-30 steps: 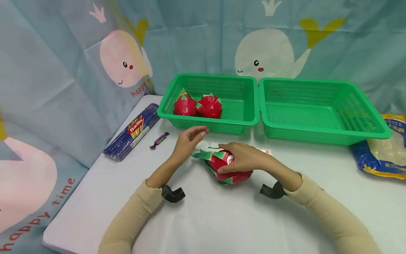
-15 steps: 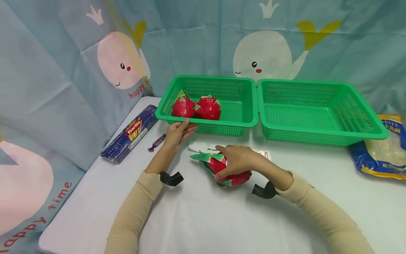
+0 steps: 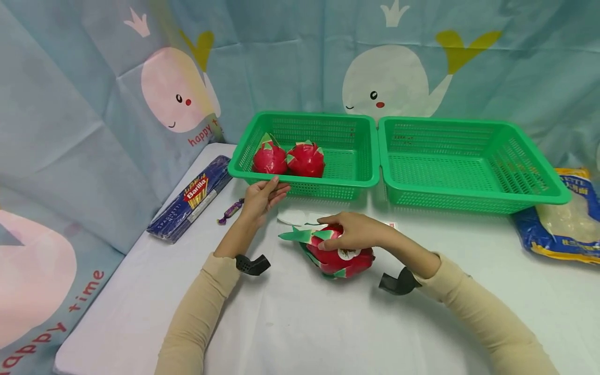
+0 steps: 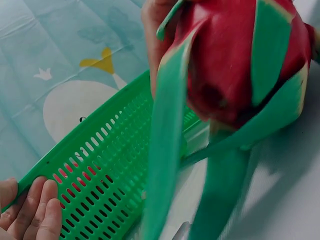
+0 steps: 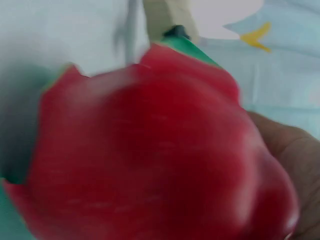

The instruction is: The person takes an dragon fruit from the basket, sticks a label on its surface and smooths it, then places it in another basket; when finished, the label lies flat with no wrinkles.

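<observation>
My right hand (image 3: 358, 230) grips a red dragon fruit (image 3: 344, 264) with long green leaf tips and a round sticker, low over the table's middle. The fruit fills much of the right wrist view, blurred. At the front rim of the left green basket (image 3: 328, 182), my left hand (image 3: 259, 200) pinches the edge, its thumb over the rim and fingers against the slotted wall. The left wrist view shows those fingers (image 4: 47, 210) at the basket's corner. Inside this basket sit two more dragon fruits, one (image 3: 269, 157) beside the other (image 3: 306, 160).
A second green basket (image 3: 478, 198) adjoins on the right, overlapping a blue and yellow bag (image 3: 567, 224). To the left lie a blue Barilla spaghetti pack (image 3: 189, 200) and a purple wrapped candy (image 3: 230, 211). A flat white item (image 3: 291, 216) is partly hidden behind the held fruit.
My left hand has gone from beside the held dragon fruit up and left to the basket's rim. The held fruit has turned slightly, its sticker now below my right fingers.
</observation>
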Motion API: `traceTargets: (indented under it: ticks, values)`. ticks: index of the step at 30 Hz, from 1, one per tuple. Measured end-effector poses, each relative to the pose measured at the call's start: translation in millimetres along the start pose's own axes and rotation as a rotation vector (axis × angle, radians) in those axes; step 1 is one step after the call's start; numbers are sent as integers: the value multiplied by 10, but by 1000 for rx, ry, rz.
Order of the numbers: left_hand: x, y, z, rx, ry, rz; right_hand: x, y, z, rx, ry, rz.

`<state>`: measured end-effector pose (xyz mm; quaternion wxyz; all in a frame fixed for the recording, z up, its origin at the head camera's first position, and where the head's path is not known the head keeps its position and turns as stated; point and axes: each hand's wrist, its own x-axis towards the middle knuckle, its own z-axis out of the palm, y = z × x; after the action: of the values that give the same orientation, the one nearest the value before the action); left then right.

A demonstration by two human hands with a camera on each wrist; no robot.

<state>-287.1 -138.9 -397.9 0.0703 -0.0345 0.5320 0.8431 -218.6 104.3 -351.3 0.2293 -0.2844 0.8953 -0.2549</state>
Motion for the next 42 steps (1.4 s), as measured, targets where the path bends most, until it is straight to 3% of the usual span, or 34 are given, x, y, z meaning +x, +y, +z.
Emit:
traceTargets:
  ticks: [4,9,14,18,23,26,29,32,37,42]
  values:
    - [-2,-14,3,-12,-12,4,-41,39,-35,109,-30,0]
    - [5,-18,-5,-29,-17,4,-172,52,-169,111,94,25]
    - [7,-10,-16,-48,-20,4,-435,90,-579,239,326,108]
    - [20,-3,-8,-61,-24,5,-660,262,-957,272,585,209]
    - [10,10,-9,-71,-35,-1,-855,758,-1380,322,859,382]
    - [-9,19,-10,-60,-32,-9,-957,1152,-1576,384,946,503]
    - [-22,30,-8,-58,-29,-22,-1069,1531,-1662,378,965,632]
    - [-35,36,-21,-57,-31,-19,-1150,1832,-1640,304,929,736]
    - [-38,29,-52,-69,-38,-5,-1191,2130,-1529,216,826,798]
    - [-24,5,-49,-70,-31,-1,-1211,2228,-1491,232,743,803]
